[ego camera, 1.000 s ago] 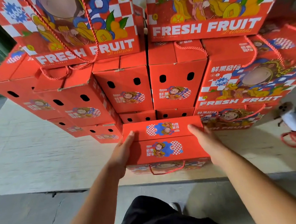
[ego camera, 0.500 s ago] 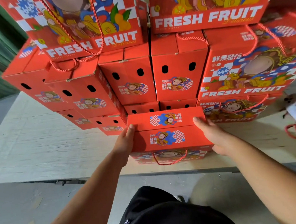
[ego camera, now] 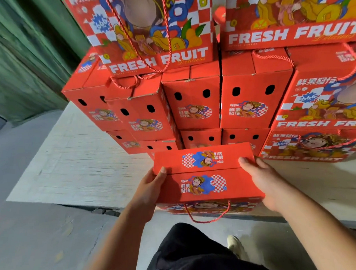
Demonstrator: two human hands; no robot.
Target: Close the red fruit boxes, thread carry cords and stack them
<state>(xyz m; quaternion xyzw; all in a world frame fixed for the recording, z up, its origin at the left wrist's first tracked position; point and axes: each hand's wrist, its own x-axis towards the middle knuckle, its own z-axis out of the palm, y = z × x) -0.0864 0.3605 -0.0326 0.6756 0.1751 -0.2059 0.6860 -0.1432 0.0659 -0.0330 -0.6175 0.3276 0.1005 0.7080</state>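
A closed red fruit box is held between two bare hands at the near edge of a pale wooden platform, its top flaps folded flat and meeting along the middle. The left hand is pressed against the box's left end with the thumb laid over the top edge; the right hand is cupped round the right end, fingers nearly straight along the lid. A red carry cord is seen looped from the near face, so closing and threading appear done and stacking is judged to be the step in hand. Just beyond, a stack of matching boxes is piled several tiers high. A lift or push toward that stack is called for next, with edges squared against the neighbours.
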